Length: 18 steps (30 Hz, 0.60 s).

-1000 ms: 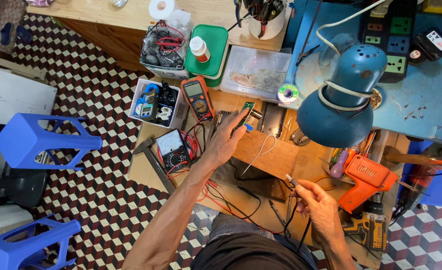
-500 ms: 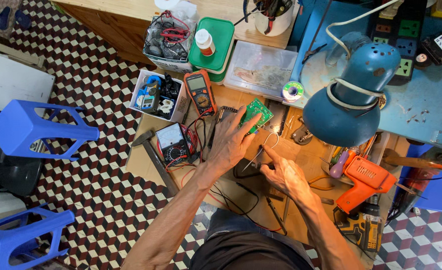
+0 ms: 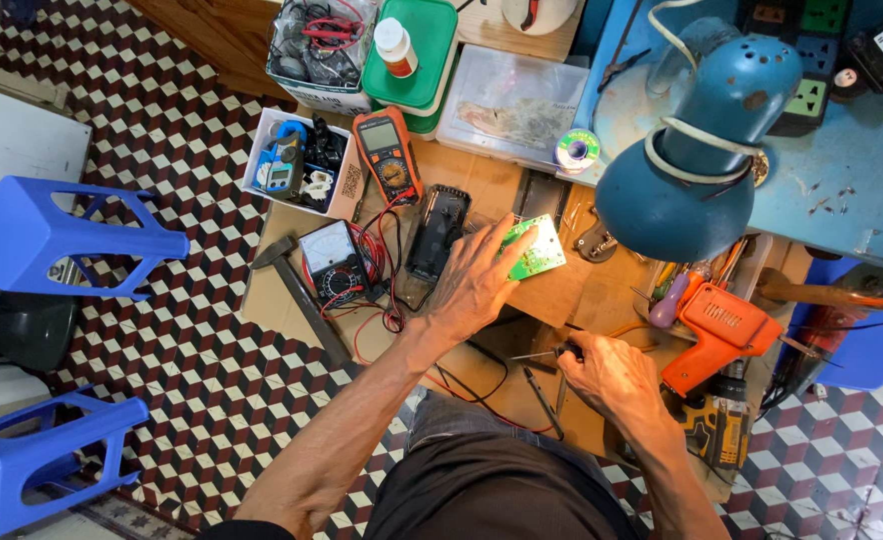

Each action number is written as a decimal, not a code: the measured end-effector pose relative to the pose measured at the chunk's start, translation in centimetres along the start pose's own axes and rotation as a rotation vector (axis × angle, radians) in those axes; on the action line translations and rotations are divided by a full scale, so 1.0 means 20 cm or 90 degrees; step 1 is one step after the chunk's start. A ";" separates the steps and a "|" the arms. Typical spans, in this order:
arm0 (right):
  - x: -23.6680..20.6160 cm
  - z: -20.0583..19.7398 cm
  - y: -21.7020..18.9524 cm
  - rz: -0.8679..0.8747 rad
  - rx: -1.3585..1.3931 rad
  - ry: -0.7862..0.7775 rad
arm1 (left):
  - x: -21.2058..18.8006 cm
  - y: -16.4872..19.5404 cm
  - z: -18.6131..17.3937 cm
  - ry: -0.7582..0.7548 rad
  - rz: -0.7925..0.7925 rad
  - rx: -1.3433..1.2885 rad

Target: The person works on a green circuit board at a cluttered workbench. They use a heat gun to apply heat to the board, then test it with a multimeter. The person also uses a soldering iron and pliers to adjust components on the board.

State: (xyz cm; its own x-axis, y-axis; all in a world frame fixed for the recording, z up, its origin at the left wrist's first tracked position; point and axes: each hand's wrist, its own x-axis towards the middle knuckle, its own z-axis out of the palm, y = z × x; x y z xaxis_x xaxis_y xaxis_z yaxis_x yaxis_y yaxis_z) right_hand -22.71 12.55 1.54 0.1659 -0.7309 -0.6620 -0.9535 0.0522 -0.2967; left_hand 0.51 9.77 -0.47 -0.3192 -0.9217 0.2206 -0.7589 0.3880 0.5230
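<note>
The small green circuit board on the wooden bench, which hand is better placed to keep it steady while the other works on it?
Left, probably. The left hand already rests its fingertips on the small green circuit board, while the right hand is nearer the body, gripping a thin dark-handled tool.

I look down on a low wooden workbench (image 3: 482, 185). Lying on it: a green circuit board (image 3: 534, 252), an orange multimeter (image 3: 389, 153), a black dial meter (image 3: 334, 262), a hammer (image 3: 300, 295), a solder spool (image 3: 576, 150) and an orange glue gun (image 3: 719, 332).
</note>
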 end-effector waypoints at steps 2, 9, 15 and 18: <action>-0.02 0.03 0.05 0.019 0.012 0.001 | -0.02 0.02 0.03 -0.024 -0.027 -0.005; -0.17 0.00 0.37 -0.006 0.335 0.158 | -0.04 0.03 0.03 -0.019 -0.060 0.011; -0.30 -0.30 0.65 0.020 0.646 0.352 | -0.09 0.06 0.00 0.040 -0.075 -0.030; -0.33 -0.52 0.74 -0.025 0.775 0.496 | -0.09 0.12 -0.05 0.081 -0.108 -0.038</action>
State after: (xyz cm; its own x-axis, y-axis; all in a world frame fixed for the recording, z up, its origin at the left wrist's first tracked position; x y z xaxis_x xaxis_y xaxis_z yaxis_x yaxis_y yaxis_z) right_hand -40.46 11.08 8.74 -0.3692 -0.9028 -0.2208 -0.0842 0.2691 -0.9594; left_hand -0.13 12.37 1.10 -0.1127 -0.9676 0.2260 -0.7594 0.2305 0.6084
